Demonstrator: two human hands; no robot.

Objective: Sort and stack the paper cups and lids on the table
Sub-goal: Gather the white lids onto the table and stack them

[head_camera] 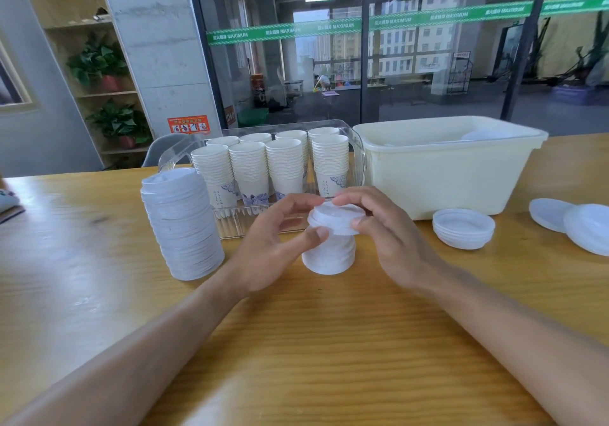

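Left hand (pixel 268 244): fingers loosely curled, thumb tip against the rim of the top lid (pixel 336 217).
Right hand (pixel 384 231): fingertips and thumb pinch the same lid's far and right edge.
Top lid: sits on a short lid stack (pixel 329 254) on the table (pixel 296 343), just in front of the clear tray (pixel 230 228).
Tall lid stack (pixel 184 224): left of the tray.
Cup stacks (pixel 283 165): upright inside the tray.

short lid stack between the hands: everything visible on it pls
The short lid stack is white, thin plastic by the look, standing upright on the wooden table before the clear cup tray. Its top lid sits tilted, pinched at the rim by left hand and right hand.
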